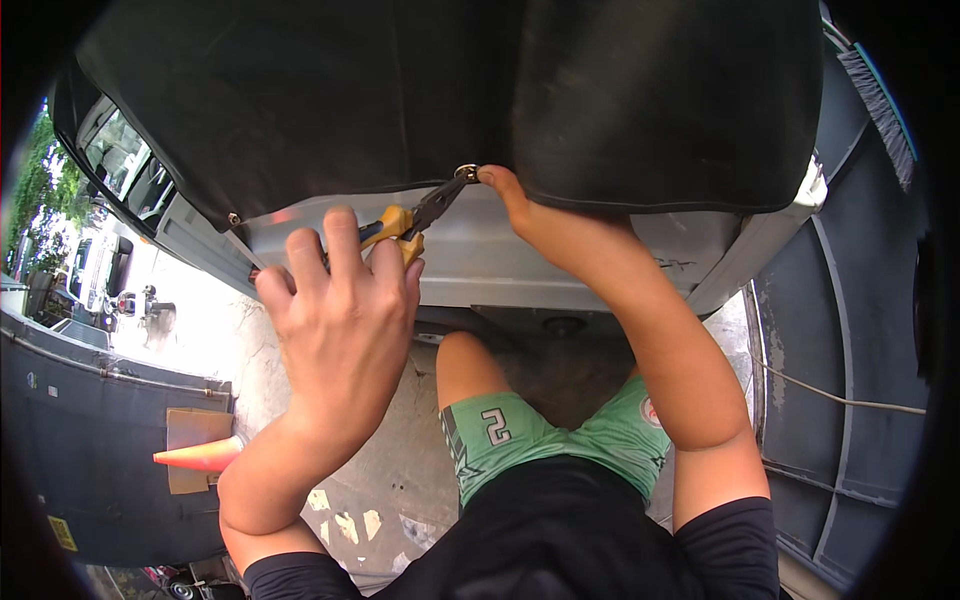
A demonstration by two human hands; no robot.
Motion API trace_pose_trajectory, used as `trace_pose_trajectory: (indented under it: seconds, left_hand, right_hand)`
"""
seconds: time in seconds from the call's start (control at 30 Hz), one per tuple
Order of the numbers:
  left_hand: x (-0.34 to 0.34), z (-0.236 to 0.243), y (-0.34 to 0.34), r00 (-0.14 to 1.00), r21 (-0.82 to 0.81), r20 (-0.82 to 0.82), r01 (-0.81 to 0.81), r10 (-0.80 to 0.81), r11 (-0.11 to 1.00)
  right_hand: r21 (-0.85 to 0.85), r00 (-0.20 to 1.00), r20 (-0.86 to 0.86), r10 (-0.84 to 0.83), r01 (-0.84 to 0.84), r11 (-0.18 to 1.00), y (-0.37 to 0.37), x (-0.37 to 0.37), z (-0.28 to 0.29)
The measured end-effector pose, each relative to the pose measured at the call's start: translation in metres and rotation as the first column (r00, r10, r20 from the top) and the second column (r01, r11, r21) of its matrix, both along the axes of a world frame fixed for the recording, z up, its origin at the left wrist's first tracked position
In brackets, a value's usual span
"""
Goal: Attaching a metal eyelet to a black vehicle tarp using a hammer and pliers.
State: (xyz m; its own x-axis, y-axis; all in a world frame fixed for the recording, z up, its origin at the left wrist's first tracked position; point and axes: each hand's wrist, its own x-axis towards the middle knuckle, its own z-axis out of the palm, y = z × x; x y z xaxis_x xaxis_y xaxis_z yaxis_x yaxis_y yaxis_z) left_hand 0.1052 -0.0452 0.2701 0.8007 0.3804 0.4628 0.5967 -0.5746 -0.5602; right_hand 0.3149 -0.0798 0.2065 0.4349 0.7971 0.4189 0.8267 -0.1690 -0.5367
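My left hand (345,300) is closed round the yellow and blue handles of a pair of long-nose pliers (433,208). The dark jaws of the pliers reach up and right to a metal eyelet (467,172) at the lower edge of a black cover (300,110). At that eyelet, the thumb of my right hand (512,200) presses on the hem, while its other fingers go behind the cover and are hidden. Another metal fitting (234,219) sits at the cover's lower left corner.
The cover hangs over a pale vehicle body panel (510,260). An orange cone (200,456) and a piece of cardboard (195,425) are at the left by a dark metal door (100,430). On the right stands a grey metal panel (870,300), with a blue-backed brush (880,105) above.
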Motion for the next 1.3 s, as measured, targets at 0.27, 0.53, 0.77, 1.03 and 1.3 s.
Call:
trace_pose_trajectory:
  seconds: [0.27,0.53,0.77,1.03,1.3]
  left_hand:
    - [0.009,-0.008,-0.010,0.984,0.103,-0.177,0.043,-0.024,0.994]
    - [0.007,-0.004,-0.001,0.998,-0.249,0.015,0.070,-0.068,0.966]
    - [0.015,-0.018,-0.014,0.990,-0.325,0.133,0.011,0.035,0.946]
    - [0.023,-0.046,-0.026,0.968,-0.180,0.245,-0.014,0.059,0.984]
    - [0.019,-0.038,-0.022,0.993,-0.085,0.082,-0.079,0.086,0.993]
  right_hand:
    - [0.181,0.996,0.079,-0.033,0.018,0.983,0.011,0.003,-0.022]
    - [0.156,0.999,0.025,-0.025,0.021,0.988,0.012,0.004,-0.019]
    - [0.209,0.994,-0.107,0.026,-0.003,0.978,0.006,-0.005,-0.026]
    - [0.749,0.993,-0.011,-0.122,0.089,0.657,-0.013,-0.041,-0.063]
    - [0.772,-0.606,-0.481,0.633,0.048,0.633,0.010,-0.090,-0.037]
